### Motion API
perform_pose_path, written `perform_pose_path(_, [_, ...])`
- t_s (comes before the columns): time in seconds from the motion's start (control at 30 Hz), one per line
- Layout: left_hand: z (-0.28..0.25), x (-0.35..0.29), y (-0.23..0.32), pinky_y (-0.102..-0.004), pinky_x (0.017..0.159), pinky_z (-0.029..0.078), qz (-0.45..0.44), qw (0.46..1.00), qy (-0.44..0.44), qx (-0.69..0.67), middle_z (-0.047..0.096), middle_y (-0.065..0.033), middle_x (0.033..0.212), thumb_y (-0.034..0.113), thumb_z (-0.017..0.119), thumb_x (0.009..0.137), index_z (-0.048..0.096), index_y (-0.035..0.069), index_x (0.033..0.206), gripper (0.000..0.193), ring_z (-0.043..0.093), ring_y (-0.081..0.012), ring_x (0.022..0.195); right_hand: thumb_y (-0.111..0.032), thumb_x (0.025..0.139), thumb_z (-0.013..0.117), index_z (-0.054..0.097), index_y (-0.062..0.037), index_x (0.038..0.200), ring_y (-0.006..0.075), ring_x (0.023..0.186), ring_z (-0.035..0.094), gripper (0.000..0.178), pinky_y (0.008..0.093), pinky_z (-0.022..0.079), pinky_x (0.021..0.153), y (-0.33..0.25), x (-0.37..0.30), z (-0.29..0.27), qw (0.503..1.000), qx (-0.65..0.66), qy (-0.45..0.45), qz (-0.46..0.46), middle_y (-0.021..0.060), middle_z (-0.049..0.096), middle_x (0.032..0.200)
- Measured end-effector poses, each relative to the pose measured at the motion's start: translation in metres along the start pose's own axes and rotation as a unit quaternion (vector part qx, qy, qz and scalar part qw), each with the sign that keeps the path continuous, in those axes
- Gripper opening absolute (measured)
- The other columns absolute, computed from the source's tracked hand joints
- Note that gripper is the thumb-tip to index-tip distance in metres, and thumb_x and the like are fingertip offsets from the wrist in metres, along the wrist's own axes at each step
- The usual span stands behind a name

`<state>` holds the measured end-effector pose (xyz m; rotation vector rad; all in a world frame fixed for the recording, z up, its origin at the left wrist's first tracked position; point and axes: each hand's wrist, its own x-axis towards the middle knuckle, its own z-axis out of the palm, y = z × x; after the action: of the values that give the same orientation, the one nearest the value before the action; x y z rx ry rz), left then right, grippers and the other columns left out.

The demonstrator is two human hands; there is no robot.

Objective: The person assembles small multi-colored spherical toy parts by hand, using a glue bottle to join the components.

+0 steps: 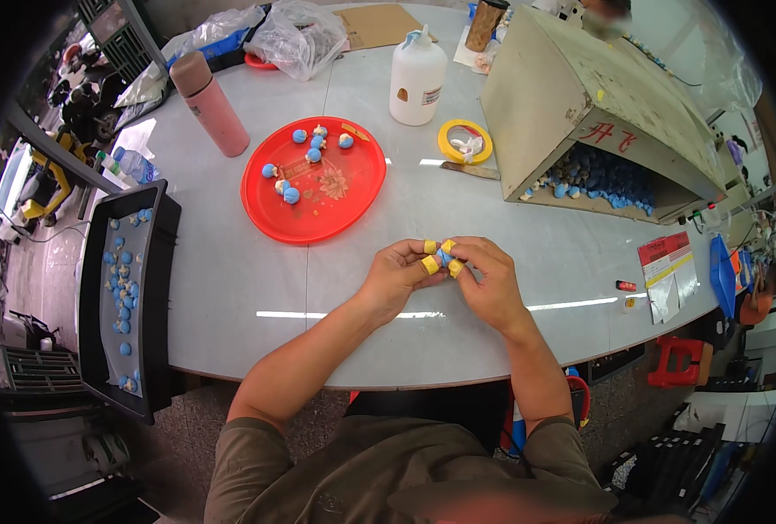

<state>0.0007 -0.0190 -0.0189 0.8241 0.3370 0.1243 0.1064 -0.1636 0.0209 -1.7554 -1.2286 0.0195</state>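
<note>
Over the grey table, my left hand (394, 278) and my right hand (491, 281) meet fingertip to fingertip. Yellow tape wraps the thumb and a finger of each. Pinched between them is a small blue piece (445, 256), mostly hidden by the taped fingers. Beyond my left hand lies a round red tray (322, 225) carrying several small blue-and-white ball-shaped pieces (291, 195). At the far right, an open-fronted metal box (541, 131) holds a heap of similar blue pieces (593, 179).
A black bin (162, 288) with more blue pieces stands at the left edge. Farther back are a pink flask (217, 113), a white bottle (418, 83), a yellow tape roll (445, 144) and a knife (469, 170). Printed cards (666, 266) lie at the right.
</note>
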Motion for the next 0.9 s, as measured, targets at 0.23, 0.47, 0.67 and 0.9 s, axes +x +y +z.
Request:
perform_pose_path(0.23, [0.000,-0.002,0.002,-0.0304,0.087,0.055,0.006,1.000,-0.002,0.024,0.062,-0.0115,0.110,0.009,0.062,0.092,0.054,-0.002,0.118,0.029,0.063,-0.0200,0.099,0.005,0.077,0.066,0.066,-0.0020,0.100,0.0210,0.084,0.064,0.024,0.0295,0.052,0.071,-0.011,0.004,-0.005,0.996,0.057,-0.015,0.074,0.0096,0.065,0.098])
perform_pose_path(0.47, [0.010,-0.005,0.014,-0.0293,0.084,0.054,-0.039,0.999,0.005,0.032,0.063,-0.0108,0.111,0.016,0.060,0.095,0.052,0.002,0.121,0.031,0.065,-0.0184,0.097,-0.005,0.082,0.070,0.064,-0.0003,0.101,0.0078,0.071,0.052,0.020,0.0221,0.042,0.060,0.004,0.001,0.001,0.971,0.163,-0.039,0.170,0.0030,0.063,0.089])
perform_pose_path(0.67, [0.009,-0.009,0.016,-0.0284,0.080,0.053,-0.125,0.992,-0.010,0.030,0.062,-0.0121,0.109,0.029,0.049,0.100,0.051,0.000,0.118,0.035,0.066,-0.0209,0.094,-0.013,0.084,0.073,0.059,0.0002,0.094,0.0045,0.065,0.047,0.022,0.0203,0.042,0.060,0.005,0.000,0.012,0.952,0.169,-0.053,0.249,-0.0019,0.056,0.074])
perform_pose_path(0.9, [0.015,-0.008,0.011,-0.0278,0.073,0.054,-0.093,0.995,0.027,0.027,0.063,-0.0107,0.096,0.024,0.053,0.098,0.052,0.003,0.109,0.024,0.066,-0.0170,0.083,-0.020,0.092,0.064,0.055,-0.0008,0.082,0.0052,0.065,0.044,0.024,0.0225,0.042,0.057,0.011,-0.009,0.027,0.913,0.281,0.012,0.297,-0.0013,0.053,0.069])
